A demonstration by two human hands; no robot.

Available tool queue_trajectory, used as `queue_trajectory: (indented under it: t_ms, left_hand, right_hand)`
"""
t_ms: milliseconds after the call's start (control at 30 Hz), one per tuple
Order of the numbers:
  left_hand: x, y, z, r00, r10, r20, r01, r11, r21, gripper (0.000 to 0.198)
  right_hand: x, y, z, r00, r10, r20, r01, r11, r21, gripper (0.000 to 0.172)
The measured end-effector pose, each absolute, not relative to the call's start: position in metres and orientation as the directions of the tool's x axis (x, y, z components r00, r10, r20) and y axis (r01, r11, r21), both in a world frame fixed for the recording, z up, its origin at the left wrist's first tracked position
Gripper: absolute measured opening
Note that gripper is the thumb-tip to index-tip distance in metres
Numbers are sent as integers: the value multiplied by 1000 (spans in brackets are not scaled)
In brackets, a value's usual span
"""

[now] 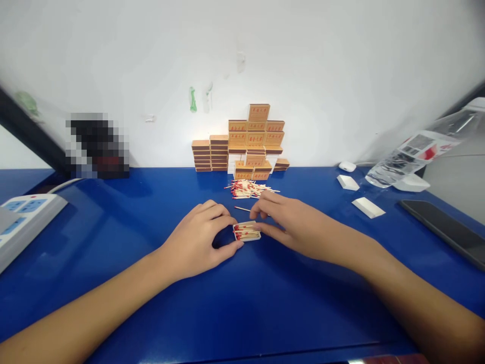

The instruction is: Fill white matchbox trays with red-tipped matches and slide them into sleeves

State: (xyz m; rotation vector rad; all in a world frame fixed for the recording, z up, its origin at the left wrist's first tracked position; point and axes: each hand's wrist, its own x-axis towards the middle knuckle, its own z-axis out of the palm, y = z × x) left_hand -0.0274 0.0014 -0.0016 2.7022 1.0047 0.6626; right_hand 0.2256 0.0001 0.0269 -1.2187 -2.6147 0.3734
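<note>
A small white matchbox tray [259, 236] sits on the blue table, filled with red-tipped matches [245, 232]. At its left end, my left hand [202, 232] grips it between thumb and fingers. My right hand [278, 217] hovers over the right end, thumb tip at the tray's edge and bent fingers apart from the thumb. I see nothing held in it. Just beyond its fingertips lies a single loose match [242, 208]. Farther back is a heaped pile of matches [248, 189], their red heads mostly to the left.
Stacked matchboxes [255, 139] stand against the wall behind the pile. On the right are white blocks [368, 207], a white earbud case [347, 166], a tilted plastic bottle [413, 151] and a black phone [443, 227]. A power strip [34, 222] lies at the left.
</note>
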Motion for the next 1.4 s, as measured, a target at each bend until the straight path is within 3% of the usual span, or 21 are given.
queue_trajectory:
  t_ms: [167, 500, 800, 1400]
  left_hand:
    - [-28, 2, -2, 669, 657, 349, 571, -754, 325, 25]
    - [-28, 1, -1, 670, 651, 357, 569, -759, 317, 23]
    - [-28, 2, -2, 664, 658, 356, 576, -753, 318, 24]
    - [-28, 1, -2, 673, 650, 352, 562, -759, 328, 24]
  right_hand:
    - [231, 3, 25, -637, 766, 87, 701, 623, -347, 10]
    - [228, 1, 30, -617, 780, 103, 709, 608, -358, 15]
    - [247, 11, 31, -602, 797, -50, 747, 539, -389, 18]
    - [227, 4, 28, -639, 764, 95, 683, 619, -388, 17]
